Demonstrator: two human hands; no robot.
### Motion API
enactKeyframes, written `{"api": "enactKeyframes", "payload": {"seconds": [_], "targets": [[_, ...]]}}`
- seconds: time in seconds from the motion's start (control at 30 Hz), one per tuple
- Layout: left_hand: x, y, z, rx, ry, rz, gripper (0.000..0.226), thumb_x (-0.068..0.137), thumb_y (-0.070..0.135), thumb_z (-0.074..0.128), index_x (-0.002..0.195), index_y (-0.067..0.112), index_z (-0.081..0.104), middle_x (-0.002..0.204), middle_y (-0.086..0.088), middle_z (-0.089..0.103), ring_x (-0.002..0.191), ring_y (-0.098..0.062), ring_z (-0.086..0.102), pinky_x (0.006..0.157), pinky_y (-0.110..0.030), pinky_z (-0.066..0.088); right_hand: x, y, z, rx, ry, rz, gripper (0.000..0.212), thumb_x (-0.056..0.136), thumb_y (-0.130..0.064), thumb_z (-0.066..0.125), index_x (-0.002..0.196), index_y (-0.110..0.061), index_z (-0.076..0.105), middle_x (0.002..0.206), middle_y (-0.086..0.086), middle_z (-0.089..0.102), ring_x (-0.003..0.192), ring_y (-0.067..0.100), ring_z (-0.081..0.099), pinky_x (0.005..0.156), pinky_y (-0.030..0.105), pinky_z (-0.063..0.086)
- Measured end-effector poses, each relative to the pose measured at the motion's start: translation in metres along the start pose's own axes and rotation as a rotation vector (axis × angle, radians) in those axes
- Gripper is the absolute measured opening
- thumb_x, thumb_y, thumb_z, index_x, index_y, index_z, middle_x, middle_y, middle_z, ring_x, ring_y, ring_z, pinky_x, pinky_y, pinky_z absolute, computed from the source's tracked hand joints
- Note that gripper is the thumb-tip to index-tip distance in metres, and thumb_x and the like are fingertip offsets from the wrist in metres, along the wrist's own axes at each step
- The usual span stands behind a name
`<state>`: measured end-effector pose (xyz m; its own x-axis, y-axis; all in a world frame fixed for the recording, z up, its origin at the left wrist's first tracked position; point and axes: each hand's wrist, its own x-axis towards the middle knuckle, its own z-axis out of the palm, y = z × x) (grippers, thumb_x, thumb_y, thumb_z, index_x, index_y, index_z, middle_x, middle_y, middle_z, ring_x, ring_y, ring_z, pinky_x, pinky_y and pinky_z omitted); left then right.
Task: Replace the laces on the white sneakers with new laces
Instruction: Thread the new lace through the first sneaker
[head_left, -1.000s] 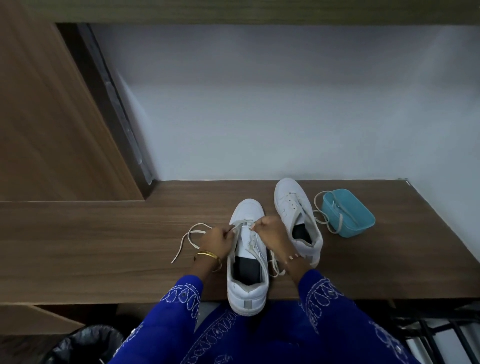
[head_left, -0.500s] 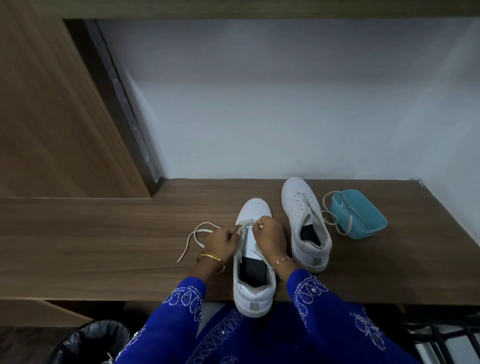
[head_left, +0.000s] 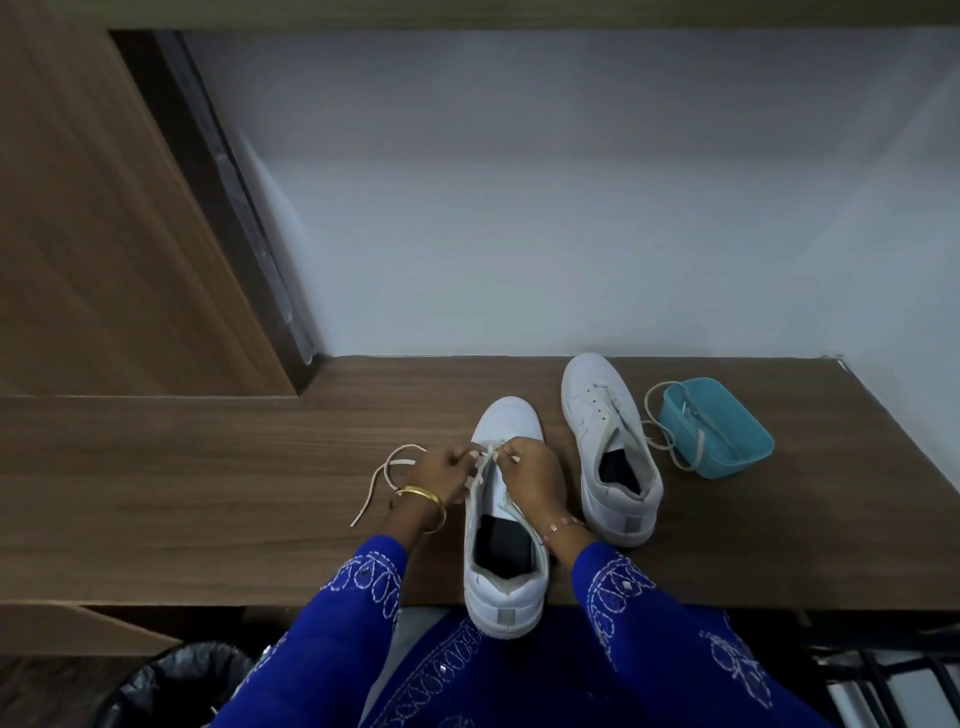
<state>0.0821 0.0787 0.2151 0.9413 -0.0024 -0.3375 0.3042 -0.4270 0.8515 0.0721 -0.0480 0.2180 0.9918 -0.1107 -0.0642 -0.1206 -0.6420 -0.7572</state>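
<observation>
At lower centre of the frame, the near sneaker (head_left: 506, 525) is set on the counter (head_left: 208, 493) with its heel overhanging the front edge and its toe aimed toward the wall, so its long axis runs up the frame, tilted only slightly. Both hands are met over the front of the eyelet rows, just behind the toe cap. The left hand (head_left: 441, 475) is curled on the left side of the tongue, and a lace (head_left: 387, 470) is seen looping out from it across the counter to the left; it appears to be pinched in the fingers, though the pinch itself is hidden. The right hand (head_left: 532, 475) is curled on the right side, with a pale lace tip apparently held between finger and thumb.

Threading of the lowest eyelets is judged to be the step in hand. The remaining eyelets lie below the hands in the frame, along the sneaker's axis toward the heel, so lacing would be worked back toward the person, each hand serving its own row.

To the right, the second sneaker (head_left: 608, 447) is stood roughly parallel, with little or no lacing visible. Further right a teal box (head_left: 722, 431) is seen, a lace (head_left: 662, 436) draped over its rim.
</observation>
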Motion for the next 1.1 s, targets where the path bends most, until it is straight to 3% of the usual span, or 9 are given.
{"api": "enactKeyframes", "payload": {"seconds": [0.13, 0.23, 0.37, 0.57, 0.63, 0.73, 0.8, 0.97, 1.1], "targets": [[0.008, 0.000, 0.013, 0.048, 0.105, -0.029, 0.007, 0.084, 0.020, 0.064, 0.084, 0.015, 0.068, 0.082, -0.010, 0.068, 0.079, -0.025, 0.063, 0.078, -0.037, 0.053, -0.007, -0.002, -0.011, -0.017, -0.010, -0.028, 0.038, 0.087, -0.009, 0.056, 0.051, -0.016, 0.047, 0.057, 0.002, 0.050, 0.065, 0.024, 0.050, 0.061, 0.028, 0.036], [0.007, 0.001, 0.020, -0.056, 0.179, -0.062, 0.011, 0.082, 0.012, 0.065, 0.072, 0.009, 0.067, 0.071, -0.008, 0.064, 0.072, -0.019, 0.056, 0.071, -0.027, 0.046, -0.017, -0.003, -0.024, -0.188, 0.086, -0.113, 0.010, 0.083, -0.016, 0.063, 0.083, -0.008, 0.068, 0.091, 0.010, 0.057, 0.086, 0.025, 0.053, 0.077, 0.035, 0.046], [0.004, 0.007, 0.017, -0.574, 0.217, -0.203, 0.030, 0.086, -0.006, 0.049, 0.061, 0.010, 0.051, 0.054, -0.006, 0.051, 0.048, -0.017, 0.046, 0.049, -0.023, 0.039, -0.038, -0.008, -0.033, -0.408, 0.010, -0.301, 0.021, 0.086, -0.026, 0.058, 0.091, -0.006, 0.064, 0.099, 0.011, 0.059, 0.094, 0.025, 0.055, 0.078, 0.034, 0.046], [0.000, 0.013, -0.024, -1.251, 0.251, -0.263, 0.031, 0.098, 0.009, 0.026, 0.073, 0.014, 0.043, 0.076, -0.005, 0.054, 0.064, -0.016, 0.060, 0.056, -0.029, 0.053, -0.055, 0.001, -0.018, -0.595, -0.041, -0.312, 0.022, 0.071, -0.021, 0.074, 0.084, -0.006, 0.065, 0.083, 0.011, 0.063, 0.074, 0.026, 0.065, 0.055, 0.027, 0.050], [-0.002, 0.015, -0.046, -1.289, 0.404, -0.264, 0.032, 0.097, 0.009, 0.027, 0.068, 0.015, 0.040, 0.066, -0.002, 0.047, 0.057, -0.011, 0.050, 0.058, -0.026, 0.047, -0.054, -0.002, -0.019, -0.591, -0.042, -0.270, 0.024, 0.084, -0.023, 0.062, 0.100, -0.005, 0.061, 0.099, 0.013, 0.062, 0.092, 0.027, 0.063, 0.071, 0.030, 0.049], [-0.002, 0.011, -0.069, -1.083, 0.690, -0.231, 0.033, 0.096, 0.007, 0.037, 0.064, 0.017, 0.039, 0.053, -0.001, 0.037, 0.038, -0.008, 0.037, 0.041, -0.021, 0.034, -0.049, 0.000, -0.023, -0.576, -0.083, -0.258, 0.027, 0.093, -0.028, 0.050, 0.107, -0.005, 0.056, 0.111, 0.012, 0.061, 0.102, 0.026, 0.058, 0.075, 0.030, 0.043], [-0.007, 0.009, -0.063, -0.818, 0.742, -0.157, 0.033, 0.094, 0.004, 0.040, 0.064, 0.018, 0.049, 0.059, -0.007, 0.044, 0.051, -0.016, 0.043, 0.050, -0.028, 0.035, -0.047, 0.001, -0.023, -0.569, -0.087, -0.260, 0.029, 0.093, -0.030, 0.049, 0.103, -0.005, 0.058, 0.108, 0.012, 0.062, 0.100, 0.025, 0.059, 0.072, 0.029, 0.041], [-0.019, 0.000, -0.016, 0.236, 0.451, 0.102, 0.025, 0.094, 0.014, 0.046, 0.099, -0.003, 0.064, 0.101, -0.024, 0.064, 0.097, -0.037, 0.058, 0.081, -0.038, 0.042, -0.048, 0.006, -0.024, -0.538, -0.092, -0.242, 0.032, 0.092, -0.035, 0.049, 0.101, -0.006, 0.059, 0.103, 0.011, 0.063, 0.096, 0.025, 0.059, 0.069, 0.027, 0.035], [-0.014, 0.002, 0.012, 0.517, 0.246, 0.257, 0.029, 0.093, 0.025, 0.047, 0.103, 0.006, 0.066, 0.104, -0.019, 0.061, 0.099, -0.034, 0.056, 0.079, -0.035, 0.043, -0.047, 0.007, -0.024, -0.521, -0.087, -0.241, 0.030, 0.091, -0.034, 0.050, 0.097, -0.006, 0.059, 0.099, 0.012, 0.064, 0.094, 0.026, 0.059, 0.067, 0.026, 0.033]]}}
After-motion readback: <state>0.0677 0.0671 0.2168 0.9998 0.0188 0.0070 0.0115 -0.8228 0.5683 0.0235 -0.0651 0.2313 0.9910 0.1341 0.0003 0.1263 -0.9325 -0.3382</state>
